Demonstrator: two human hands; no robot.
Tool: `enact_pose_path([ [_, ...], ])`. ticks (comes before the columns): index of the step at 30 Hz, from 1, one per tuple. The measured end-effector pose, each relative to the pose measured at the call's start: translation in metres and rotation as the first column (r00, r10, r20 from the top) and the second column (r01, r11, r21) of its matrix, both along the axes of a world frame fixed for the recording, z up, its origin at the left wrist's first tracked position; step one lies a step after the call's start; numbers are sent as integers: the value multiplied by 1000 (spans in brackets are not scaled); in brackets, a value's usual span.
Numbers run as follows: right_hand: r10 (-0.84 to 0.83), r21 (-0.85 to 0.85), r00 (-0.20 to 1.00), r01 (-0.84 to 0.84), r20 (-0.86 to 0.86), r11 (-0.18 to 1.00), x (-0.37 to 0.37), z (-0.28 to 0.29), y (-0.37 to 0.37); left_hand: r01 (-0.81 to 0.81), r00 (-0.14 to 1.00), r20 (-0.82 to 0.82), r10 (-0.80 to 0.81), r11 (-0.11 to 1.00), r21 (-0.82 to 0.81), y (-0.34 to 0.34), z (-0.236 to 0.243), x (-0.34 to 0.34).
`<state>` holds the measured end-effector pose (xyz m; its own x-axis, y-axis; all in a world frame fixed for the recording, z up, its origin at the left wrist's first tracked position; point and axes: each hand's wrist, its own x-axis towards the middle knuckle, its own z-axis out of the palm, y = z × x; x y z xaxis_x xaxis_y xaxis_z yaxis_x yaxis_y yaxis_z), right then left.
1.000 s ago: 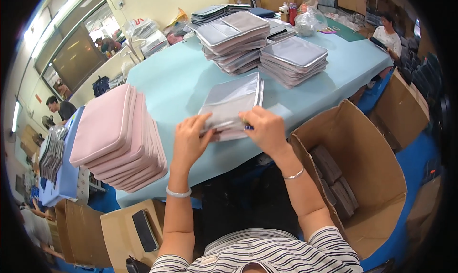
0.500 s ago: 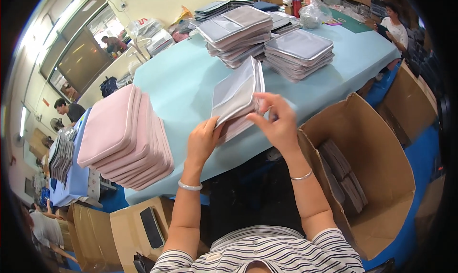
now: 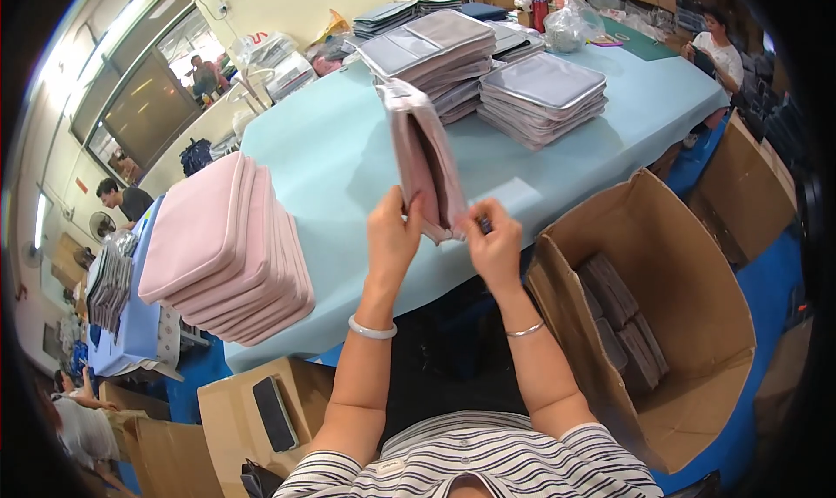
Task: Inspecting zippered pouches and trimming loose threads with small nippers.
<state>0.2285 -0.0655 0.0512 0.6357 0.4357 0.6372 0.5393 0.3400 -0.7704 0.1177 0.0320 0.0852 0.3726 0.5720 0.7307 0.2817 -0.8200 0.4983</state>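
The left hand [image 3: 394, 237] pinches one pale-pink rectangular fabric pouch [image 3: 413, 145], gaping between both hands; the right hand [image 3: 495, 245], fingers curled, grips its near corner. Rightward, one open brown cardboard box [image 3: 701, 324] contains at least three flat grey bundles [image 3: 613, 287].

A matt, cloth-like finish is shown by the slim pink case [image 3: 407, 141] and the stacked pink rectangular cases [image 3: 196, 232]; the low grey rectangular stack [image 3: 542, 84] is topped with glossy, plastic-like sheeting.

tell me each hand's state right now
Left hand: closed, holding the pink case by its side.
Right hand: closed on the pink case's near corner, exact grip unclear.
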Motion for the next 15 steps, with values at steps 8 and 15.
enact_pose_path([
  [8,-3,8,997,4,-80,1000,16,44,-4,249,939,324,-115,877,-410,-3,8,3],
  [15,63,111,986,-46,-152,993,2,42,12,320,898,422,-123,841,-436,-36,-21,19],
])
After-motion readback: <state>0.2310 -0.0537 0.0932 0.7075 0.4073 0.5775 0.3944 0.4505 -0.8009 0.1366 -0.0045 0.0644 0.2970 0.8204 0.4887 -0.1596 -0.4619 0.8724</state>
